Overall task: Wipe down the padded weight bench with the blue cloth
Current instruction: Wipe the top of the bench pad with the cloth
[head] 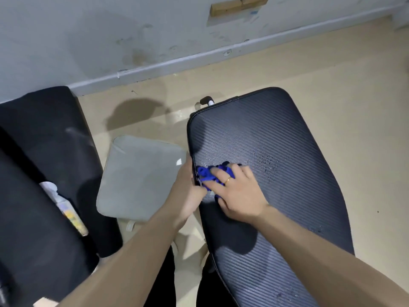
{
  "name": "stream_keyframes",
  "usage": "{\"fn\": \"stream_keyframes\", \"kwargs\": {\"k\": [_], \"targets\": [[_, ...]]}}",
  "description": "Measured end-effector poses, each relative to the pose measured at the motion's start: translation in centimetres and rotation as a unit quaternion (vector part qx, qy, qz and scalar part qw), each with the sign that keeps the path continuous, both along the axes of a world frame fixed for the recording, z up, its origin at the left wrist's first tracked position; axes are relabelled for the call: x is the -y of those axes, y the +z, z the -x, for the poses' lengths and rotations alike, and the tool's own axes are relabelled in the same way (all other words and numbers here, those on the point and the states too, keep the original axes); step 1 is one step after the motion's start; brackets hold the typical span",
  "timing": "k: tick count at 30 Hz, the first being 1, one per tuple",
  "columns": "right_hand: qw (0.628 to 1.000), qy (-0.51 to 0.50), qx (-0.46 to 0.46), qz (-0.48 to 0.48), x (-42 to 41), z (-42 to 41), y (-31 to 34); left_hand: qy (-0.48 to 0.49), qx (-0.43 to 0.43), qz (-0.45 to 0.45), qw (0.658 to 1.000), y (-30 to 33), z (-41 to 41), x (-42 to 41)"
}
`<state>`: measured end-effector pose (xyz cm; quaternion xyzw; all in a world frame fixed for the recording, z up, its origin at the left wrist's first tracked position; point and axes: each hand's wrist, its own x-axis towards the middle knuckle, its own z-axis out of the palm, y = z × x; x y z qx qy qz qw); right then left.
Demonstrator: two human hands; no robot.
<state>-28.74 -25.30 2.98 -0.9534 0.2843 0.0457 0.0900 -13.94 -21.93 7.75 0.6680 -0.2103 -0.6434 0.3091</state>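
Pressing down flat, the right hand [238,192] lies at centre frame with fingers spread over a bunched blue cloth [210,173], pinning it against the padded weight bench [276,151]. A gold ring [228,180] sits on one finger. The cloth shows as crumpled royal-blue folds poking out between and beyond the fingertips, close to the bench's left edge.

The left hand [188,191] is just beside the right, wrapped over the bench's left side edge, thumb near the cloth; the fingers curl under the pad and are hidden, so how tightly it grips cannot be told.

The bench pad runs from upper centre down to the lower right of the frame: dark, ribbed with fine diagonal lines, rounded corners, piped seam. A speckled patch of droplets [269,166] lies on the surface just right of the cloth.

Left of the bench on the tan floor [332,74] lies a grey cushion [141,176]. Black padded equipment [44,140] fills the left of the frame, with a bottle [64,207] resting on it, blurred. A scuffed white wall [88,41] crosses the top.
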Motion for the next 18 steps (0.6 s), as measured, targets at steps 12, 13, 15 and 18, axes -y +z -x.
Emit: {"fn": "stream_keyframes", "kwargs": {"k": [12,13,15,18], "targets": [[0.993,-0.117,0.006,0.031,2.8,1.8,0.3,-0.109,0.309,-0.186,0.927,-1.8,7.1,0.6],[0.997,-0.079,0.002,0.024,1.8,2.7,0.4,-0.104,0.315,-0.195,0.923,-2.0,7.4,0.9],[0.999,-0.028,-0.011,0.032,2.3,4.1,0.5,-0.093,0.328,-0.208,0.917,-2.3,7.8,1.4],[0.992,-0.102,-0.021,0.068,7.3,4.3,0.0,-0.084,0.346,-0.208,0.911,-2.6,8.1,1.4]]}}
